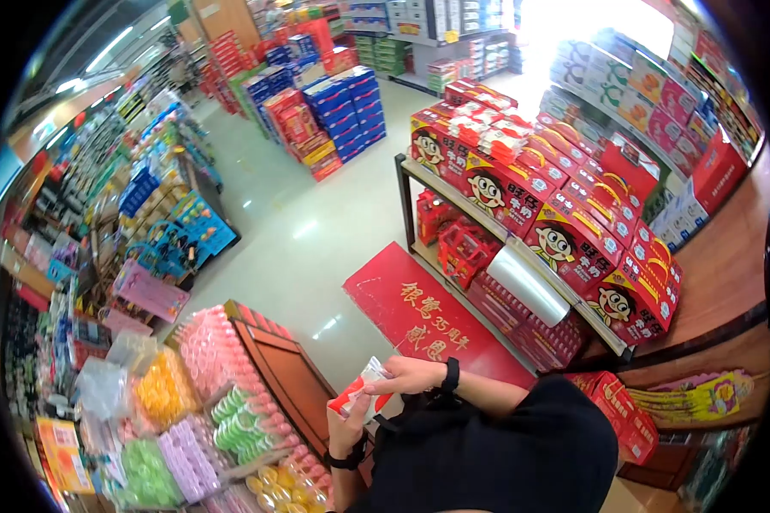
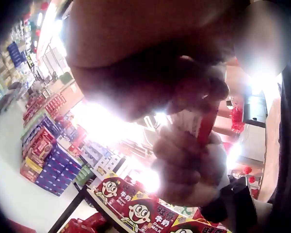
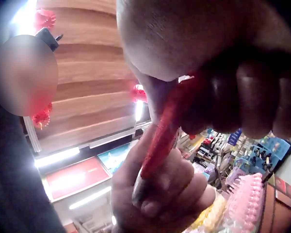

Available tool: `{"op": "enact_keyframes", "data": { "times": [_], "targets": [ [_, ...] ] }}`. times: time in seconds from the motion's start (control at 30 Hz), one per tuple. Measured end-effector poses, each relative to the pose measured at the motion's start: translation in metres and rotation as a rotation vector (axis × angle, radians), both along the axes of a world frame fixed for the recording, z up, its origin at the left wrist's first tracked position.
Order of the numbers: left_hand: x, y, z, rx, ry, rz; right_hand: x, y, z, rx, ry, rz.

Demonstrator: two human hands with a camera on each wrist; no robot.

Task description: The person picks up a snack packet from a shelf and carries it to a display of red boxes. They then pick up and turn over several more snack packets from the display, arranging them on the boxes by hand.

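A small red and white packet (image 1: 348,400) is held between both hands in front of the person's body. The left hand (image 1: 343,430) grips its lower, red end from below, with a dark band on that wrist. At its white upper end, the right hand (image 1: 412,375) pinches the packet with curled fingers, a black watch on the wrist. The left wrist view shows the packet's red edge (image 2: 207,127) between the two hands. In the right wrist view the red packet (image 3: 161,136) runs slantwise from the right hand (image 3: 199,53) down to the left hand (image 3: 169,194).
To the right a shelf carries red milk cartons (image 1: 556,244), with red and white packets (image 1: 488,128) on top. A red floor mat (image 1: 402,295) lies ahead. At left is a display of bagged pink, green and yellow goods (image 1: 210,342). Stacked blue boxes (image 1: 346,111) stand farther off.
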State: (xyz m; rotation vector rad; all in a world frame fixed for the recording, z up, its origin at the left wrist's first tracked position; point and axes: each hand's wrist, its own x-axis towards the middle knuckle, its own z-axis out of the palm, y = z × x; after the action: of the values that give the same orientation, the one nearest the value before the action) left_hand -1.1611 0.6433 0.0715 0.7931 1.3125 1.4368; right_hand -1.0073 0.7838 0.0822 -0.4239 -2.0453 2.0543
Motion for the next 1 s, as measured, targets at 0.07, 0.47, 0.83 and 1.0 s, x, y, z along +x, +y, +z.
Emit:
{"op": "enact_keyframes", "data": {
  "times": [0.07, 0.47, 0.83, 1.0],
  "targets": [
    [-0.019, 0.020, 0.004, 0.000, -0.008, -0.052, -0.014, 0.013, 0.002, 0.006, -0.038, -0.020],
    [-0.045, 0.174, -0.006, -0.028, 0.021, -0.319, -0.013, 0.116, -0.023, -0.114, -0.104, -0.308],
    [-0.035, 0.387, 0.007, 0.132, 0.200, -0.314, 0.004, 0.304, -0.008, 0.020, 0.184, -0.601],
    [-0.024, 0.470, 0.017, 0.120, 0.225, -0.498, 0.039, 0.375, -0.013, 0.027, 0.331, -0.806]
  ]
}}
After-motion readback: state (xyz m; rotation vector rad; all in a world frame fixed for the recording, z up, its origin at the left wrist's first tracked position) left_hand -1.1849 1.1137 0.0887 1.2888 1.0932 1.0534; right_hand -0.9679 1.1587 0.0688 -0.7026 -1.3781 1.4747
